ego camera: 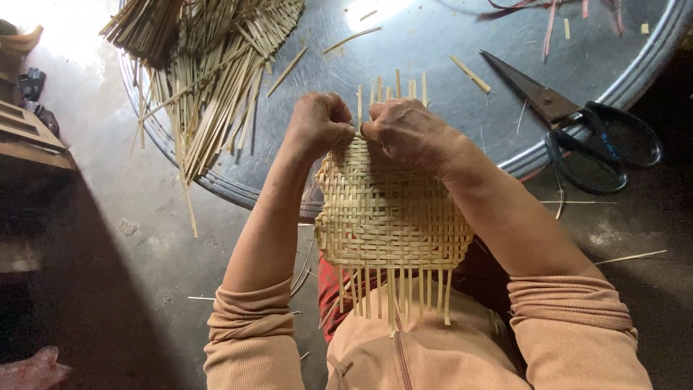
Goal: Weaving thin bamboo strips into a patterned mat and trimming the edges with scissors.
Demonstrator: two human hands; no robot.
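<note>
- Pinching at the far edge of a woven bamboo mat (390, 217), I see my left hand (317, 123) curled into a tight fist, its fingers clenched on the weave and the loose strip ends there.
- My right hand (408, 133) sits just beside it, knuckles nearly touching the left, fingers likewise bent down and gripping the same top edge of the mat.
- Between and just beyond the two hands, several upright strip ends (397, 88) poke up from the weave; which single strip each hand grips I cannot tell.
- I read the mat as a flat panel of pale yellow crossed strips, lying over my lap and reaching up to the rim of the tray, with unwoven strip tails (393, 292) hanging off its near edge over my peach-coloured top.
- Both my forearms run along the mat's two sides, sleeves (253, 318) pushed up and bunched below the elbows.
- Under the hands lies a large round metal tray (447, 29), grey and shiny, with a few cut bamboo bits scattered on it.
- On the tray's left part I see a loose bundle of bamboo strips (209, 65), fanned out and spilling over the rim.
- To the right, a pair of black-handled scissors (577, 123) rests across the tray's rim, blades shut and pointing inward, well apart from my hands.
</note>
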